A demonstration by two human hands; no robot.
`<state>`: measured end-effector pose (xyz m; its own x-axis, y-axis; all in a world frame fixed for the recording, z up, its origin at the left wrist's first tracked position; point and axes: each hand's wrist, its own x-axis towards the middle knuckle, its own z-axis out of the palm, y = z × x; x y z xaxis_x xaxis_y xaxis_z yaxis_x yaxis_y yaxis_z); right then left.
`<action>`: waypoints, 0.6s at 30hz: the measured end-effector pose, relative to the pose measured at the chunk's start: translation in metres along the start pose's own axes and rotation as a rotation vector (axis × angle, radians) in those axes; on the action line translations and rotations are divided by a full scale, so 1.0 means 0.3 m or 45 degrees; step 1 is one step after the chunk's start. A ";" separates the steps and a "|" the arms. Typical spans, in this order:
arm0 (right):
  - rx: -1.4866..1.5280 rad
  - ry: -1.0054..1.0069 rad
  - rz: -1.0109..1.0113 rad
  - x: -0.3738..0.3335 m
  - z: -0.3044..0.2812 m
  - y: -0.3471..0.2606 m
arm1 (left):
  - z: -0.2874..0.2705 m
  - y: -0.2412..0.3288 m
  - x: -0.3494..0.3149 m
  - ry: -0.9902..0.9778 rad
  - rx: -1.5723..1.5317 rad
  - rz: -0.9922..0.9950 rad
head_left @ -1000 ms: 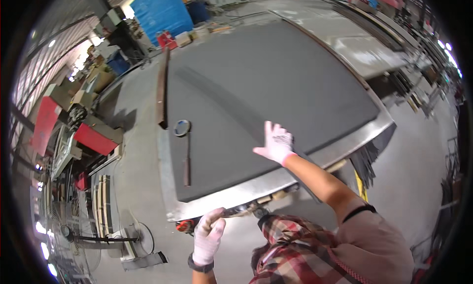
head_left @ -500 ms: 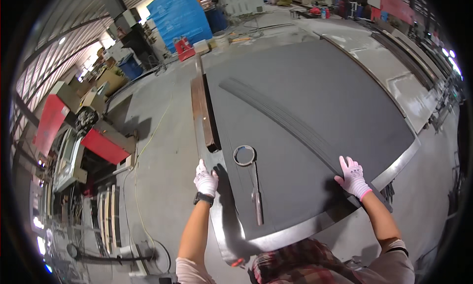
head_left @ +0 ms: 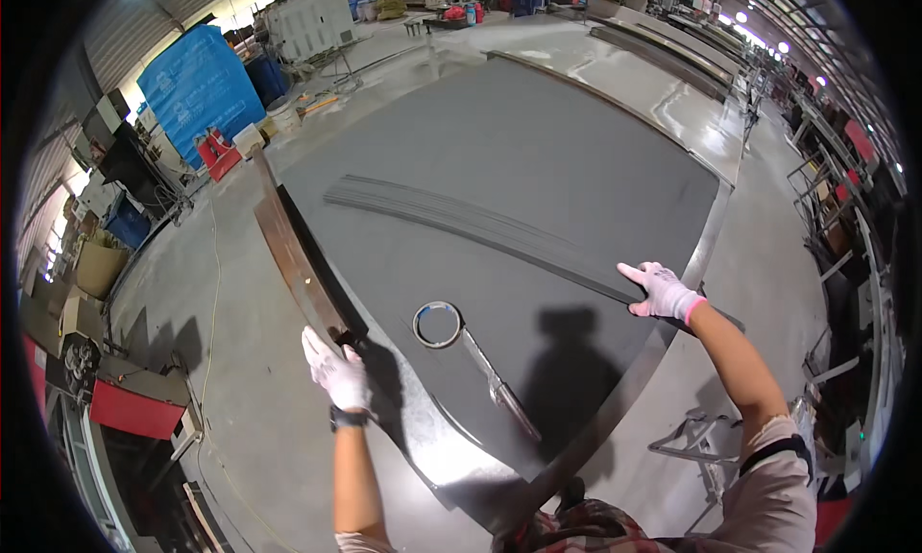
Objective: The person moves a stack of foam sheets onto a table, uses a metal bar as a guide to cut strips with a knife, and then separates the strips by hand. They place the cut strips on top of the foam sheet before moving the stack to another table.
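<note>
My left hand (head_left: 338,373), in a white glove, is at the near end of a long brown bar (head_left: 300,273) on the table's left edge. Its fingers stretch along the bar's outer side and its thumb stands apart; I cannot tell if it presses on the bar. My right hand (head_left: 663,291), in a white glove with a pink cuff, lies over the near end of several long thin dark strips (head_left: 480,238). Its index finger and thumb are spread. The strips cross a dark grey sheet (head_left: 538,131). A tape roll (head_left: 438,324) and a metal-handled tool (head_left: 501,388) rest near me.
The table's metal rim (head_left: 461,454) runs along the near side. A yellow cable (head_left: 213,294) trails over the floor at left. Red-fronted machinery (head_left: 136,409) stands there too. Farther back are a blue-wrapped stack (head_left: 200,83) and a red object (head_left: 218,154). Metal stands (head_left: 834,361) line the right.
The view has turned to the right. My left hand has come forward to the bar's near end, from just short of it. My right hand stays on the strips.
</note>
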<state>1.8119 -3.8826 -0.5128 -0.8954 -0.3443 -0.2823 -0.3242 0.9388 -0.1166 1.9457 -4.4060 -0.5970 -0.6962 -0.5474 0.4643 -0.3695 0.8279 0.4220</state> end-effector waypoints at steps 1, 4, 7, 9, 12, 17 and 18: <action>0.029 -0.018 -0.017 -0.055 -0.016 -0.017 | -0.042 0.041 -0.070 0.174 -0.113 0.079; 0.088 0.052 -0.010 -0.274 0.021 -0.012 | -0.137 0.251 -0.435 -0.500 -0.797 -0.614; 0.120 -0.052 0.099 -0.403 0.069 -0.032 | -0.059 0.372 -0.739 -0.668 -0.771 -0.735; 0.132 -0.121 0.176 -0.452 0.071 -0.089 | -0.075 0.438 -0.728 -0.564 -1.363 -0.888; 0.179 -0.091 0.152 -0.494 0.089 -0.089 | -0.052 0.358 -0.740 -0.622 -1.570 -0.912; 0.265 0.043 0.069 -0.552 0.147 -0.067 | -0.129 0.429 -0.615 -0.851 -1.844 -1.130; 0.238 0.024 0.107 -0.569 0.136 -0.095 | -0.102 0.413 -0.636 -0.593 -1.849 -1.204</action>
<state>1.9863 -3.8513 -0.5002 -0.9230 -0.2629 -0.2809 -0.1875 0.9449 -0.2684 2.0515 -4.2027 -0.6096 -0.7839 -0.4351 -0.4429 -0.1020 -0.6133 0.7832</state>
